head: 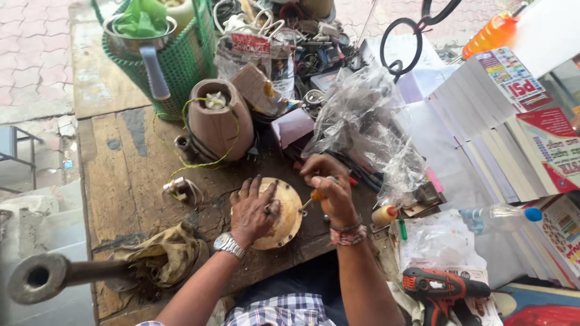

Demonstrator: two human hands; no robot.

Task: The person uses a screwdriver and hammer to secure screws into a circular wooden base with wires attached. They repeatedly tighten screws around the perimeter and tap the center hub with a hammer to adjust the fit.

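Note:
A round tan metal plate (290,223) lies on the worn wooden bench (133,175) near its front edge. My left hand (252,208), with a wristwatch on the wrist, presses flat on top of the plate, fingers spread. My right hand (329,187) is closed around a screwdriver with an orange handle (315,195); its thin shaft points down-left to the plate's right rim. A beaded band circles the right wrist.
A brown motor housing (219,118) wrapped in yellow wire stands behind the plate. A green basket (175,57) with a steel pot sits far left. Crumpled clear plastic (368,118), stacked booklets (495,127), a water bottle (498,217), an orange power drill (438,290), a rag (172,253) and a metal pipe (54,274) surround the area.

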